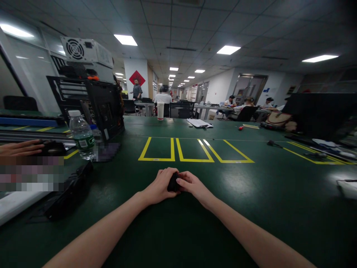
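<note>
Object (173, 183), small and black, between both hands (160, 185), each curled against it.

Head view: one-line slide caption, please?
Left hand and right hand hold a black object at a green table, near yellow tape.

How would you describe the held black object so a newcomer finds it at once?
On the green table, find three central yellow outlines. Just nearer the viewer, the left hand and right hand meet around the small black object, the only black thing both hands hold.
</note>
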A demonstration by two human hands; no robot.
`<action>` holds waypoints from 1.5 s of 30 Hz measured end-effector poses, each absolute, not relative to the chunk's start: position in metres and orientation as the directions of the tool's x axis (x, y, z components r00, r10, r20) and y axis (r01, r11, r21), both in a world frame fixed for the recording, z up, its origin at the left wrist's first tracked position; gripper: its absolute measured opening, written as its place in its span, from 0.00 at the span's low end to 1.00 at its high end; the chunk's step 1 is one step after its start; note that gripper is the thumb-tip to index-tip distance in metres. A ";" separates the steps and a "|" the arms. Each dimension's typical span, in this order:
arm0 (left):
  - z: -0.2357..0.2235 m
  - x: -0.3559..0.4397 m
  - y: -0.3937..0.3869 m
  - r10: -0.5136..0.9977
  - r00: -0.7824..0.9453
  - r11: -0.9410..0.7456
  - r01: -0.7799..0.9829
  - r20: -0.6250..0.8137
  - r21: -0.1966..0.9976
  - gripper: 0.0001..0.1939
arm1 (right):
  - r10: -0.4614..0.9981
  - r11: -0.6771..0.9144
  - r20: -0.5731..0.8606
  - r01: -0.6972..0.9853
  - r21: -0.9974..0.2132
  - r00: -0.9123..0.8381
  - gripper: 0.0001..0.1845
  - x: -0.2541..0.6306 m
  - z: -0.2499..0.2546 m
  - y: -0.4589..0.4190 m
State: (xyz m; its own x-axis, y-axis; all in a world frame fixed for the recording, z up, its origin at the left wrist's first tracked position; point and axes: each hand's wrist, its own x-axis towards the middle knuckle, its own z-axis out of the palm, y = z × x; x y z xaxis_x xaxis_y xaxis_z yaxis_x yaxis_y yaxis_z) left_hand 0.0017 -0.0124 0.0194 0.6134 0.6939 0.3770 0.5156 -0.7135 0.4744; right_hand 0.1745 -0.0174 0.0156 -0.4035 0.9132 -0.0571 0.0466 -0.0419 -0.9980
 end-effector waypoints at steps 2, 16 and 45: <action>0.018 0.002 -0.012 0.703 0.589 -0.708 0.526 0.398 0.472 0.28 | 0.905 -0.039 -0.052 0.039 -0.998 -0.423 0.16 0.175 0.016 -0.016; 0.020 0.002 -0.013 0.696 0.598 -0.713 0.508 0.398 0.483 0.28 | 0.908 0.020 0.004 0.034 -0.999 -0.419 0.15 0.175 0.013 -0.017; 0.018 0.003 -0.012 0.698 0.600 -0.712 0.521 0.391 0.471 0.26 | 0.897 0.011 -0.034 0.099 -0.995 -0.440 0.16 0.176 0.020 -0.015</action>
State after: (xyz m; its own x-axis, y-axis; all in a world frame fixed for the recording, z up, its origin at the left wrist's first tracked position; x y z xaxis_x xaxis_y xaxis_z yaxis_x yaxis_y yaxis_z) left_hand 0.0029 -0.0125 0.0179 0.6003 0.6977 0.3909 0.5207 -0.7120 0.4712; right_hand 0.1764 -0.0151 0.0202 -0.4402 0.8972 -0.0342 0.0988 0.0105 -0.9951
